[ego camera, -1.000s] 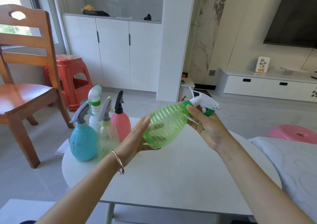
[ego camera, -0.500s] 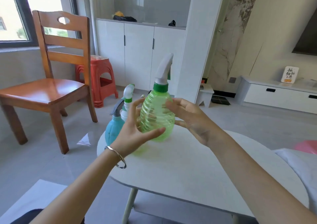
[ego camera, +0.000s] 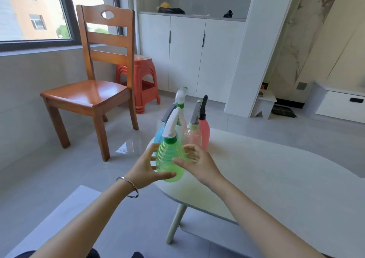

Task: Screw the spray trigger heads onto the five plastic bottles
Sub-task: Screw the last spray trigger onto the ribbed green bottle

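Observation:
A green ribbed bottle (ego camera: 169, 159) with a white trigger head (ego camera: 171, 123) on a green collar stands upright at the left end of the white table (ego camera: 266, 178). My left hand (ego camera: 145, 168) grips its lower body, thumb across the front. On the other side, my right hand (ego camera: 199, 164) rests against the bottle with fingers spread. Just behind stand a blue bottle (ego camera: 159, 135), a white bottle (ego camera: 181, 107), a clear pinkish bottle (ego camera: 194, 135) and a pink bottle (ego camera: 204, 129), each upright with a trigger head on top.
A wooden chair (ego camera: 88, 95) stands on the floor to the left, with stacked orange stools (ego camera: 145, 83) behind it. White cabinets (ego camera: 187, 56) line the back wall, and a small white step stool (ego camera: 265, 103) sits to their right.
The green bottle went from lying tilted between my hands to upright, then lower and farther left, in front of the other bottles. My view swung left.

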`<state>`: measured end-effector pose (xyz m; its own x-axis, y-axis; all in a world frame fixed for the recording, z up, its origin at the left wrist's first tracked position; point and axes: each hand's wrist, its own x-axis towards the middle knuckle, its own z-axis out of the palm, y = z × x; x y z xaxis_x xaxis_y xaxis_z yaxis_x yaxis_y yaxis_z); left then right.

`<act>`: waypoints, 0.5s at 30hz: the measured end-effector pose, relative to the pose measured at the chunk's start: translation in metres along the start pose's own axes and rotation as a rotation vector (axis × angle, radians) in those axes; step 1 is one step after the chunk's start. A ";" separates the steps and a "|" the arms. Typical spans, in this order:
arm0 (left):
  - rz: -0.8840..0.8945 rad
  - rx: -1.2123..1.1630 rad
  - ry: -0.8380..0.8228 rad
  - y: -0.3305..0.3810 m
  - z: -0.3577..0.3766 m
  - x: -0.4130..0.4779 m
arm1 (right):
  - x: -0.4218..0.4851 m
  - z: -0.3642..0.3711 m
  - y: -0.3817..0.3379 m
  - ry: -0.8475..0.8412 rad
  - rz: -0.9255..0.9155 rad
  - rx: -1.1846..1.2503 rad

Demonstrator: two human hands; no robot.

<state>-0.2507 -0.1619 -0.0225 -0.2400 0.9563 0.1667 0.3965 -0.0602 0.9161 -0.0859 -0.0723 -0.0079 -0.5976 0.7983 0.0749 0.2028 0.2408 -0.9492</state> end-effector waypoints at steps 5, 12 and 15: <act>-0.025 0.052 -0.043 -0.016 -0.002 0.007 | 0.005 0.009 0.021 -0.001 0.043 -0.007; -0.079 0.036 -0.055 -0.034 0.004 0.008 | 0.007 0.013 0.036 -0.011 0.071 -0.014; -0.069 0.022 -0.037 -0.035 0.007 0.008 | 0.008 0.014 0.035 -0.012 0.065 -0.006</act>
<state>-0.2605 -0.1503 -0.0557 -0.2351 0.9678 0.0895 0.3998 0.0124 0.9165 -0.0943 -0.0650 -0.0445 -0.5924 0.8056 0.0091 0.2465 0.1921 -0.9499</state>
